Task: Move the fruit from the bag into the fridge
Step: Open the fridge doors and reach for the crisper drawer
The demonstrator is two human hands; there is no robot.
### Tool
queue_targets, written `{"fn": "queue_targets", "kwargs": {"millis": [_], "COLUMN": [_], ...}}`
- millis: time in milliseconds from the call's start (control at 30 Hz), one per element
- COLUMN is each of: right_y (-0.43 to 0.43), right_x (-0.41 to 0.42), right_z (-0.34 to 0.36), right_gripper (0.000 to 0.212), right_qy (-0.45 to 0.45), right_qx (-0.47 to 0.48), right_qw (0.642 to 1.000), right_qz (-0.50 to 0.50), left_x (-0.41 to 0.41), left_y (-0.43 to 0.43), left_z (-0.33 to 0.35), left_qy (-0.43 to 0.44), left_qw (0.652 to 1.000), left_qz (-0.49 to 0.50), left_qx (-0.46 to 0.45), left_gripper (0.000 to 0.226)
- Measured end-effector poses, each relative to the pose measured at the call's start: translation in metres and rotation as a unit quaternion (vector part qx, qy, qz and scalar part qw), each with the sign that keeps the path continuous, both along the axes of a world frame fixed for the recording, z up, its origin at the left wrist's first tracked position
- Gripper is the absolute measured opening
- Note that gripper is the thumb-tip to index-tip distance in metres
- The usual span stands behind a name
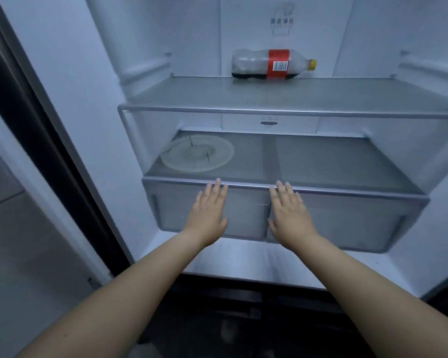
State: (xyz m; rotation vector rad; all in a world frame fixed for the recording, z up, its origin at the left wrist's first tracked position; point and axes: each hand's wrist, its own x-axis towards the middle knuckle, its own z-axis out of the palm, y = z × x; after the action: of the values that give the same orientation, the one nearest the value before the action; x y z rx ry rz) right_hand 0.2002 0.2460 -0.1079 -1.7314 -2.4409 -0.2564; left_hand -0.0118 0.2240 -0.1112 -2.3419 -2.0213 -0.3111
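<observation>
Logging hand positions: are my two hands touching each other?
Apart. The head view shows the left hand and right hand side by side, with drawer front plainly visible between them.

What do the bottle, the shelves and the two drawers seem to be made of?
Bottle: thin clear plastic, dented wall, glossy red label, yellow cap. Upper shelf and lower shelf: probably frosted glass, silvery front trim, metal or plated plastic. Left drawer and right drawer: translucent matte plastic, likely; insides show dimly.
</observation>
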Motion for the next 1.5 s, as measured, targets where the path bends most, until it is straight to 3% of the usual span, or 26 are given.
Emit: {"fn": "queue_targets", "kwargs": {"millis": [167, 367, 433, 500, 533, 567, 633, 733, 767, 800, 1000, 1067, 1233, 1500], "right_y": [0.026, 0.035, 0.035, 0.028, 0.021, 0.014, 0.002, 0.007, 0.010, 0.012, 0.018, 0.020, 0.025, 0.016], "right_x": [0.006, 0.016, 0.021, 0.026, 0.029, 0.030, 0.027, 0.017, 0.014, 0.010, -0.009, -0.012, -0.009, -0.009], "right_z": [-0.016, -0.025, -0.023, -0.016, -0.012, -0.009, -0.008, -0.015, -0.016, -0.017, -0.017, -0.018, -0.023, -0.023], "right_gripper": [0.086, 0.081, 0.074, 0.062, 0.053, 0.045, 0.031, 0.025, 0.027, 0.027, 0.035, 0.020, 0.015, 0.021], "right_qy": [0.007, 0.034, 0.074, 0.228, 0.337, 0.444, 0.635, 0.833, 0.858, 0.870, 0.895, 0.907, 0.927, 0.936], "right_qx": [0.010, 0.044, 0.039, -0.002, -0.017, -0.032, -0.095, -0.258, -0.300, -0.327, -0.361, -0.340, -0.292, -0.276], "right_qw": [1.000, 0.997, 0.994, 0.970, 0.938, 0.893, 0.767, 0.480, 0.400, 0.347, 0.208, 0.190, 0.168, 0.147], "right_qz": [0.004, 0.053, 0.074, 0.089, 0.083, 0.066, 0.007, -0.094, -0.115, -0.127, -0.159, -0.161, -0.166, -0.160], "left_x": [0.000, 0.006, 0.008, 0.013, 0.018, 0.024, 0.032, 0.028, 0.025, 0.023, 0.016, 0.015, 0.016, 0.020], "left_y": [0.032, 0.038, 0.036, 0.027, 0.019, 0.013, 0.009, 0.018, 0.021, 0.023, 0.035, 0.037, 0.042, 0.037], "left_z": [-0.015, -0.028, -0.021, -0.010, -0.004, -0.001, 0.002, -0.005, -0.008, -0.010, -0.020, -0.021, -0.022, -0.026], "left_qy": [0.033, -0.008, -0.074, -0.277, -0.416, -0.551, -0.761, -0.924, -0.943, -0.952, -0.966, -0.966, -0.965, -0.963], "left_qw": [0.999, 0.997, 0.995, 0.958, 0.903, 0.821, 0.615, 0.306, 0.240, 0.205, 0.160, 0.157, 0.158, 0.159], "left_qz": [0.014, 0.029, 0.023, 0.047, 0.086, 0.132, 0.200, 0.216, 0.209, 0.201, 0.175, 0.179, 0.180, 0.185], "left_qx": [0.014, 0.067, 0.056, 0.055, 0.065, 0.074, 0.038, -0.074, -0.098, -0.111, -0.101, -0.103, -0.109, -0.113], "left_gripper": [0.080, 0.080, 0.072, 0.061, 0.054, 0.048, 0.044, 0.059, 0.063, 0.066, 0.064, 0.063, 0.061, 0.053]}}
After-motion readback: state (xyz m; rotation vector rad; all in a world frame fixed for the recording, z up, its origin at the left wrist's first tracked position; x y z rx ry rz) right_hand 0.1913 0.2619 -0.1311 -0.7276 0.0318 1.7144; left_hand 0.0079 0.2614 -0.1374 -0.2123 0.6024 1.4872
